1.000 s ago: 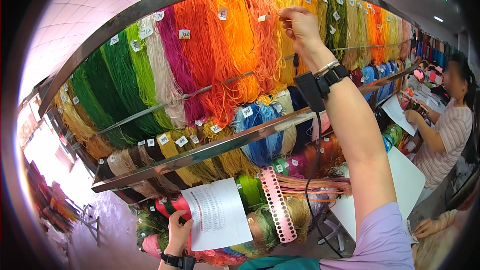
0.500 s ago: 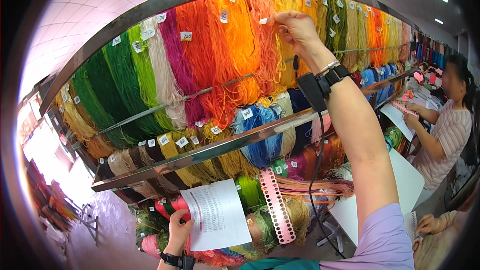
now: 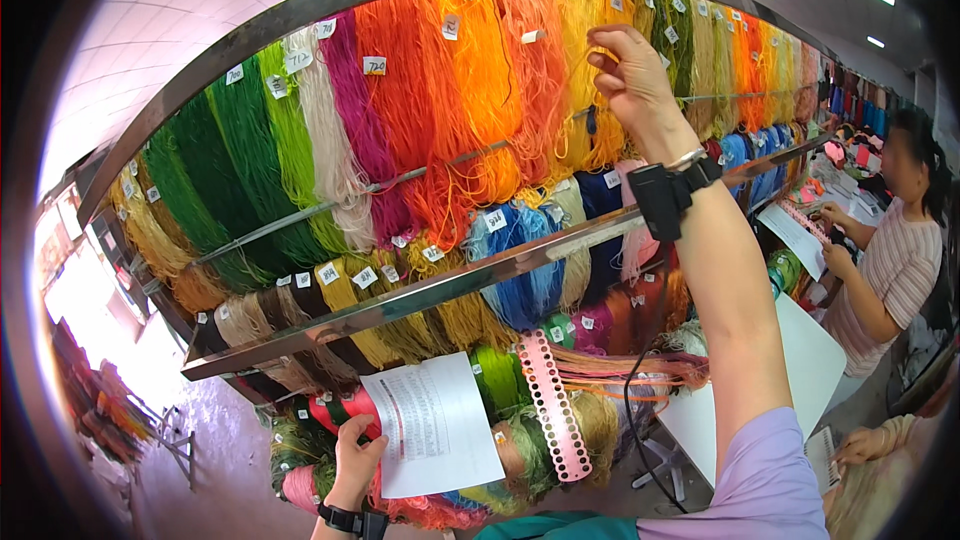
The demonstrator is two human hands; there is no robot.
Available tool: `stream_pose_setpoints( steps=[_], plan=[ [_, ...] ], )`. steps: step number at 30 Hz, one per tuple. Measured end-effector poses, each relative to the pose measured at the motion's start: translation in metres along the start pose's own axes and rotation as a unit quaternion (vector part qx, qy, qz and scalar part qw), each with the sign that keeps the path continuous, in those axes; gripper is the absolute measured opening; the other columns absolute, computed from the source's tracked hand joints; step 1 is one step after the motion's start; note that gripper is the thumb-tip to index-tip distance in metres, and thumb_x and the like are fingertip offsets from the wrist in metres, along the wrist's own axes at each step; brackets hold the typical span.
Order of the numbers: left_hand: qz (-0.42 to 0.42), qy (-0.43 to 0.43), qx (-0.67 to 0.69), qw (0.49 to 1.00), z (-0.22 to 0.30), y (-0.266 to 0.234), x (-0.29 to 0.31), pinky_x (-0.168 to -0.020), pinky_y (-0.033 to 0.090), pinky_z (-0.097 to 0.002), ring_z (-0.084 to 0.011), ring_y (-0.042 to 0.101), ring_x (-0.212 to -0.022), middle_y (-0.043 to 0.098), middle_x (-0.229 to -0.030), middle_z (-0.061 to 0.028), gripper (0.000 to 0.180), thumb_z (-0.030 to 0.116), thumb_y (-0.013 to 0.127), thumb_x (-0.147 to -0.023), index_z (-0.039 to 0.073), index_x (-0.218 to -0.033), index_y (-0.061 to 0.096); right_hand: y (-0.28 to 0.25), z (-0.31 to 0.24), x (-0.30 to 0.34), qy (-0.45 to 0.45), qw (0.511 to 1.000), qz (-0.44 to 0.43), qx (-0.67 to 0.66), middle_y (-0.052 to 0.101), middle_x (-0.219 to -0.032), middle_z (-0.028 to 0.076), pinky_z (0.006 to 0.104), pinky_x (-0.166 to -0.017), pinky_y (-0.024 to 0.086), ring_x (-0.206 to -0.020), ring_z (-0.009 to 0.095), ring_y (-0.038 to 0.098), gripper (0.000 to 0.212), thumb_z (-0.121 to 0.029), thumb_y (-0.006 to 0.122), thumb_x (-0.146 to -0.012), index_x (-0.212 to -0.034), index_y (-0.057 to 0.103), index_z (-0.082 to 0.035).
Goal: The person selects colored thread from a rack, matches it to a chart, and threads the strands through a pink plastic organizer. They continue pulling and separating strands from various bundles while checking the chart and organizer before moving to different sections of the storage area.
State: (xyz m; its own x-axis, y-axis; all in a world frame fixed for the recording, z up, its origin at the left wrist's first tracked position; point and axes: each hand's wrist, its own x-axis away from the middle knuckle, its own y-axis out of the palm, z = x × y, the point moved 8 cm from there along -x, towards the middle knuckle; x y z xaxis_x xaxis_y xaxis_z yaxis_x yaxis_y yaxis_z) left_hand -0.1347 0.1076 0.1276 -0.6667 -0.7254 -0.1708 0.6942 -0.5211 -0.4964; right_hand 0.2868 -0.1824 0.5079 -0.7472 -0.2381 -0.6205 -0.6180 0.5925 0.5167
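Observation:
My left hand pinches the left edge of a white printed sheet, which lies over colourful thread bundles. My right hand is raised in front of the upper rack, its fingers loosely bent and apart with nothing visible in them. Behind it hang yellow thread hanks, and just to its left a salmon-orange hank carries a small curled white tag. Whether the fingertips touch any thread I cannot tell. Beside the sheet rests a pink strip with punched holes, long threads running from it to the right.
A metal rack rail crosses before the lower hanks. A black cable hangs from my right wrist device. At right, a person in a striped top handles a paper by a white table; another person's hand shows lower right.
My right hand has let go of the curled tag on the salmon-orange hank and moved right, its fingers parting. My left hand stays on the sheet.

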Motion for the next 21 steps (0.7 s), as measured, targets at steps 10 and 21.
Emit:
stream_pose_setpoints(
  steps=[10, 21],
  plan=[
    [-0.105, 0.073, 0.042, 0.991, 0.046, 0.031, -0.027, -0.091, 0.046, -0.0318, -0.0212, 0.049, -0.118, 0.048, -0.129, -0.0112, 0.043, 0.004, 0.067, -0.078, 0.004, -0.119, 0.056, -0.021, -0.016, 0.091, -0.023, 0.989, -0.053, 0.134, 0.036, -0.056, -0.009, 0.0198, -0.04, 0.021, -0.044, 0.002, 0.03, 0.012, -0.011, 0.056, -0.09, -0.094, 0.064, -0.003],
    [-0.288, 0.146, 0.074, 0.943, 0.101, 0.084, -0.02, -0.097, 0.043, -0.0338, -0.022, 0.046, -0.123, 0.044, -0.133, -0.0103, 0.036, 0.006, 0.064, -0.083, 0.009, -0.118, 0.057, -0.177, 0.04, 0.461, 0.2, 0.803, 0.215, 0.518, 0.065, -0.074, 0.009, 0.0263, -0.064, 0.046, -0.068, 0.013, 0.059, 0.014, -0.009, 0.057, -0.089, -0.089, 0.066, 0.001]
  ],
)
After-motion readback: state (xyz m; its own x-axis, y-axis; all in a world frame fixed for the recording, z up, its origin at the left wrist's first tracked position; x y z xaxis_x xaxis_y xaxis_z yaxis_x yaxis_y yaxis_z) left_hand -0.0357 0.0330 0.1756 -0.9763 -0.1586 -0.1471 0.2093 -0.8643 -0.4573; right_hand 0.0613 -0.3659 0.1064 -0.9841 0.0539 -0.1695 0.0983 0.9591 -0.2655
